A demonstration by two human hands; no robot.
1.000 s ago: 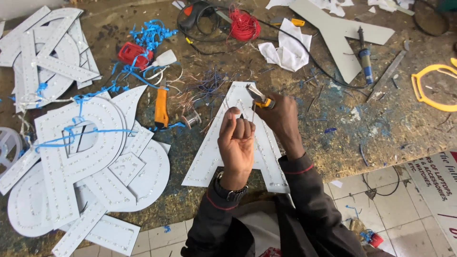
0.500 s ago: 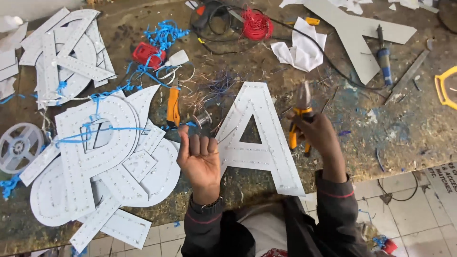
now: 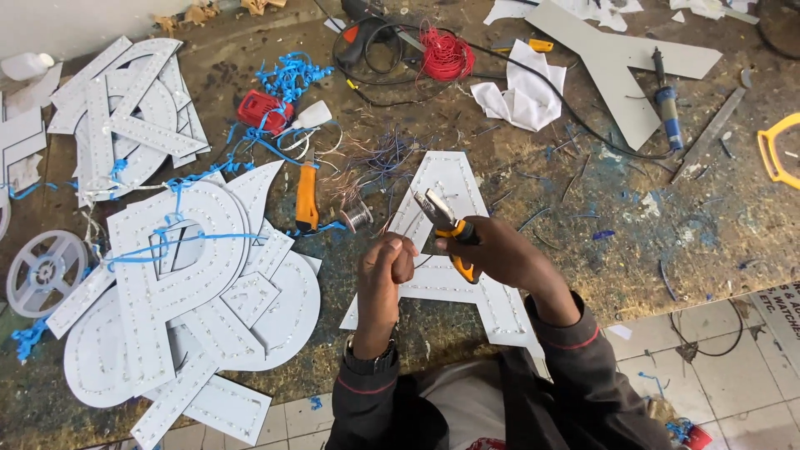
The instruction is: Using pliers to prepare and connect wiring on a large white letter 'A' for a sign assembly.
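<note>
Left hand [image 3: 385, 271] now fisted, pliers [image 3: 447, 227] nearer, wire unclear

A sign-making workshop: scarred workbench [image 3: 633, 250], white cut-out letters [image 3: 175, 275], wire scraps [image 3: 383, 154], soldering iron [image 3: 667, 104].

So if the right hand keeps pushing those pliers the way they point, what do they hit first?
Probably the upper part of the white letter panel under the pliers held by the right hand; height above it is unclear.

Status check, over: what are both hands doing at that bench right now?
Right hand grips orange-handled pliers, jaws up. Left hand fisted, pinching thin wire, hard to see. Both over white letter panel. Nothing blocking.
</note>
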